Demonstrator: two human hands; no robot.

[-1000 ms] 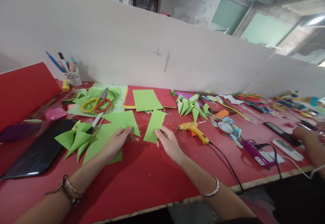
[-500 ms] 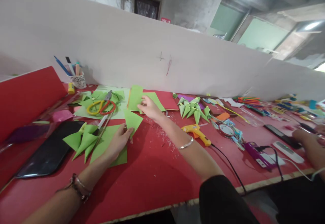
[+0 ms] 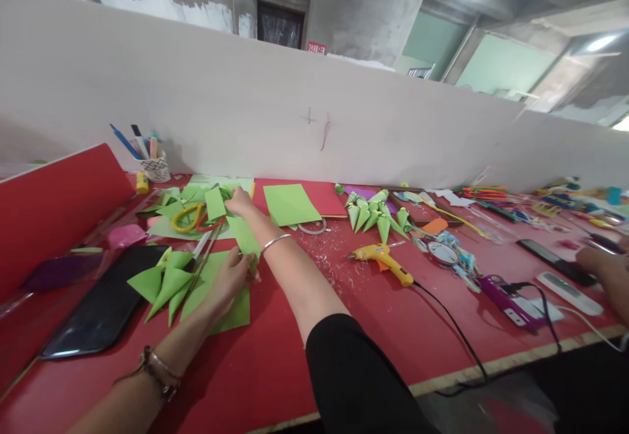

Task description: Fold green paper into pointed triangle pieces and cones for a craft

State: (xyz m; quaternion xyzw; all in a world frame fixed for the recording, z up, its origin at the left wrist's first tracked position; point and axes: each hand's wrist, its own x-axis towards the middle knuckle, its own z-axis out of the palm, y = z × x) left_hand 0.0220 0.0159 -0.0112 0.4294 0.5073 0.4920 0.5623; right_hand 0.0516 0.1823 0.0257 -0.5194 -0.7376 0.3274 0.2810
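Observation:
My left hand (image 3: 230, 283) is closed on a piece of green paper (image 3: 244, 236), which sticks up past the fingertips. Beneath that hand lies a green sheet (image 3: 240, 309) on the red table. My right hand (image 3: 240, 202) reaches across to the back left, its fingers pinching a smaller green paper strip (image 3: 215, 202). That strip hangs over scissors (image 3: 188, 218) with yellow and red handles, hiding part of them. Green paper scraps (image 3: 194, 193) are heaped around it. Several rolled green paper cones (image 3: 170, 282) rest left of my left hand.
A green sheet (image 3: 291, 204) lies on a red folder (image 3: 327, 199). A yellow glue gun (image 3: 383, 262) trails its cord to the front edge. Finished-looking green cones (image 3: 376, 214) sit behind it. A black tablet (image 3: 105, 306) lies left; another person's hand (image 3: 604, 270) is far right.
My right hand has moved left, from the green sheets on the red folder to the scrap heap, carrying a green strip. My left hand stays nearly in place, still holding its paper.

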